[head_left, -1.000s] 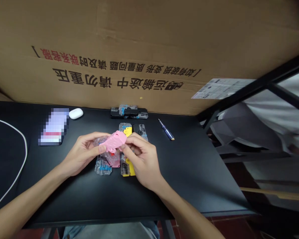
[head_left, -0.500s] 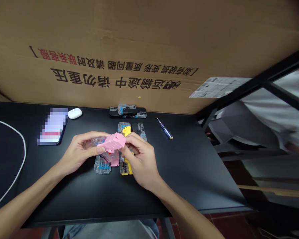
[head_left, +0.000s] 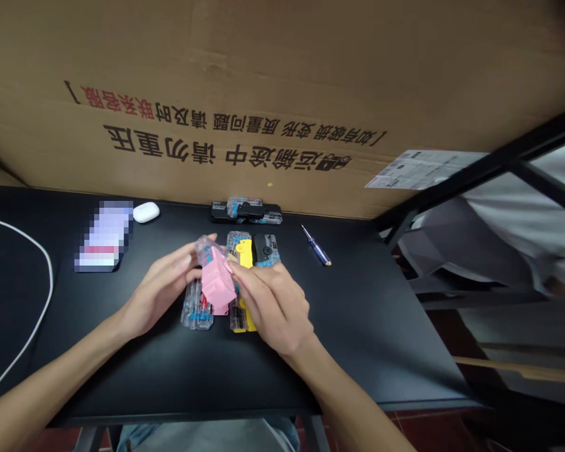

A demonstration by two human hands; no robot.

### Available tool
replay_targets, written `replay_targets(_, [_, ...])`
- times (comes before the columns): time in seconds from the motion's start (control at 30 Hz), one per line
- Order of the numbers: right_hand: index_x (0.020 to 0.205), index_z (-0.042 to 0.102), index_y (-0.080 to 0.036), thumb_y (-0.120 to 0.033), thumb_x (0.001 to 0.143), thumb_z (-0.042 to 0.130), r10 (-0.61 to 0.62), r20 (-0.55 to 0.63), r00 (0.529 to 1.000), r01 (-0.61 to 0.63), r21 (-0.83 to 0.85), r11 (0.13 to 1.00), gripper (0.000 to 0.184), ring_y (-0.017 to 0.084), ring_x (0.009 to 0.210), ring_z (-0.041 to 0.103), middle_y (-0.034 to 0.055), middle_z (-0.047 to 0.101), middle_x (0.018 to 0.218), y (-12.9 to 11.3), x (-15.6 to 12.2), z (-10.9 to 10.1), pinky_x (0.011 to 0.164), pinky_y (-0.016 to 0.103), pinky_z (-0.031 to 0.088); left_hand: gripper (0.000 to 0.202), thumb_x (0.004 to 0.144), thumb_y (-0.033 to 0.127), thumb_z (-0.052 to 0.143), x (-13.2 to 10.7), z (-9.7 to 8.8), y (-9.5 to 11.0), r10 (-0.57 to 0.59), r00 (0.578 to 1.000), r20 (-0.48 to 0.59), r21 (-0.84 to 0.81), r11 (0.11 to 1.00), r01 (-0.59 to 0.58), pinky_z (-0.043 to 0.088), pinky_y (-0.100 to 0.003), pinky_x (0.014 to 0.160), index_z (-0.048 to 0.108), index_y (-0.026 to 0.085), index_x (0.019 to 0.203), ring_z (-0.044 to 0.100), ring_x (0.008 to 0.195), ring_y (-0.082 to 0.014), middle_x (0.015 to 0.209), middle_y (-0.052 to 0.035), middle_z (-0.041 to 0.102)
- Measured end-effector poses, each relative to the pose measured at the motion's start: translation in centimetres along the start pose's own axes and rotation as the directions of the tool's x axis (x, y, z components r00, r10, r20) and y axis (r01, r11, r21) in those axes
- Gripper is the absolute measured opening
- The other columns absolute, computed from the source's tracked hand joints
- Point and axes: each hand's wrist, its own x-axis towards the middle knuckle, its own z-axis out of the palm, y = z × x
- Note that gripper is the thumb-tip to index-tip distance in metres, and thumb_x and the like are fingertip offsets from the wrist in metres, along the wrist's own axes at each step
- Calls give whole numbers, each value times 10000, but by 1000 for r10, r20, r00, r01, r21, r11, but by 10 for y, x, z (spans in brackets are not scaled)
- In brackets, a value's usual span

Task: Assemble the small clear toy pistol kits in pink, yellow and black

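Observation:
A pink and clear plastic toy (head_left: 218, 279) is tilted above the table, its pink end towards me and its clear end pointing away. My right hand (head_left: 277, 307) pinches the toy's right side between thumb and fingers. Beside its left side, my left hand (head_left: 157, 292) has its fingers stretched out and apart, the fingertips close to the clear end; whether they touch it I cannot tell. Below the hands lie a clear piece with blue and red parts (head_left: 196, 314), a yellow and clear piece (head_left: 239, 320) and a black and clear piece (head_left: 266, 248), all partly covered.
Black and clear pieces (head_left: 246, 212) lie stacked at the table's back edge, against a large cardboard box (head_left: 245, 63). A blue-handled screwdriver (head_left: 316, 245) rests to the right. On the left are a phone (head_left: 104, 238), a white earphone case (head_left: 146, 213) and a white cable (head_left: 51, 276).
The toy has turned so its pink end faces me. My left hand has loosened from it and its fingers have straightened, while my right hand keeps its pinch. The view shifted slightly.

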Motion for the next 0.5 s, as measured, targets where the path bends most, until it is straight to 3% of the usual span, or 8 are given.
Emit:
replay_targets(0.1, [1488, 736, -52, -73, 1141, 521, -180, 77, 981, 188, -119, 975, 409, 245, 910, 768, 134, 848, 1034, 6, 3, -5, 742, 372, 650, 620, 1079, 732, 658, -2, 5, 1, -133, 985, 111, -102, 984, 144, 672, -414, 1023, 930, 190, 1206, 841, 1166, -337, 1256, -170, 889])
replay_targets(0.27, [1390, 790, -85, -103, 1138, 579, -248, 182, 952, 271, -114, 956, 329, 216, 840, 705, 116, 845, 1019, 7, 7, -4, 678, 362, 598, 315, 1010, 468, 885, -5, 11, 4, -194, 981, -23, -87, 978, 191, 653, -248, 779, 929, 193, 1156, 850, 867, -215, 999, -112, 904])
replay_targets(0.37, [1397, 770, -100, -104, 1167, 551, -187, 177, 966, 192, -12, 981, 318, 205, 855, 723, 105, 855, 1019, 7, 3, 3, 719, 353, 621, 281, 1002, 419, 897, -4, 12, 5, -173, 981, -87, -91, 982, 165, 650, -224, 759, 933, 180, 1146, 819, 787, -174, 960, -101, 898])
replay_targets(0.5, [1419, 765, -194, -115, 1151, 669, 94, 117, 989, -115, 187, 976, 295, 194, 887, 776, 75, 874, 1083, 2, -4, 13, 826, 368, 667, 303, 1013, 374, 887, -3, 7, 2, -103, 990, -98, -23, 995, 101, 689, -310, 892, 919, 195, 1255, 850, 958, -236, 1142, -118, 907])
